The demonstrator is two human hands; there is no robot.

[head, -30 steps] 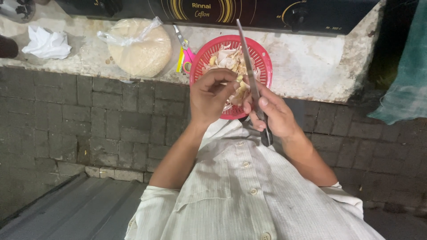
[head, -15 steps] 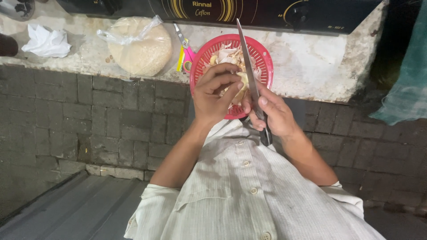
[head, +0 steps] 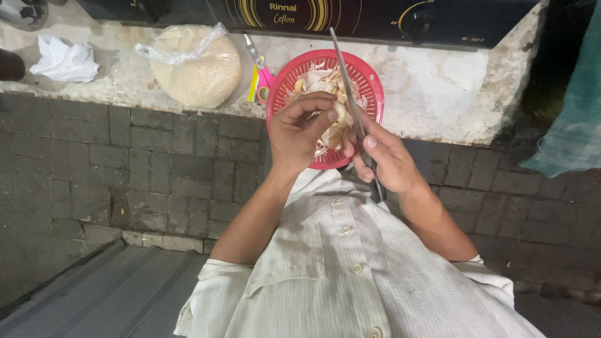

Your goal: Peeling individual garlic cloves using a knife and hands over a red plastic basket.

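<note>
Pale garlic clove (head: 339,116) sits pinched in the left hand (head: 299,134) fingertips above the red basket (head: 369,81). At three o'clock the right hand (head: 388,161), fingers wrapped, holds the knife (head: 348,87). Peeling looks underway; next comes a careful, shallow blade stroke.

I see basket (head: 369,81) at ledge (head: 463,94) front edge | scissors (head: 258,75) just left of it | bagged round (head: 197,69) further left | crumpled tissue (head: 62,59) near left end | stove (head: 375,15) behind

A stone ledge (head: 438,94) bears a red basket (head: 369,81), bagged flatbreads (head: 200,72) and scissors (head: 260,78).
</note>
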